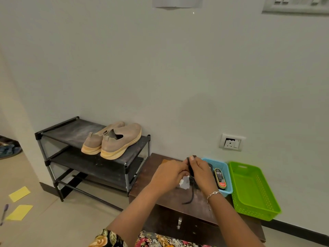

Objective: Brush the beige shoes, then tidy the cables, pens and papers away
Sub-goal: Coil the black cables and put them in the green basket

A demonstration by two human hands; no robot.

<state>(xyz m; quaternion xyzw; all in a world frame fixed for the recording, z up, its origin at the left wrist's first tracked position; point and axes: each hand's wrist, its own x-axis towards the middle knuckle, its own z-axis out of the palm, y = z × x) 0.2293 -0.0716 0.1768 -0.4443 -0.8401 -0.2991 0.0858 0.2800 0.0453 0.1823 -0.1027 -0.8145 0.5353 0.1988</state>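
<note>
Thin black cable [193, 181] bunches above the dark wooden cabinet [160, 195], pinched between my left hand [169, 175] and right hand [203, 172]; I should wind even loops, tucking the dangling tail.

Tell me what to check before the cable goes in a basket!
1. Both hands hold the black cable: ok; left hand and right hand pinch it.
2. Cable all bundled: not ok; a loose end trails on the cabinet.
3. Room in the green basket: ok.
4. The beige shoes out of the way: ok, on the rack.
5. The yellow papers and pen picked up: not ok, on the floor.
6. Shoes brushed: cannot tell.
</note>
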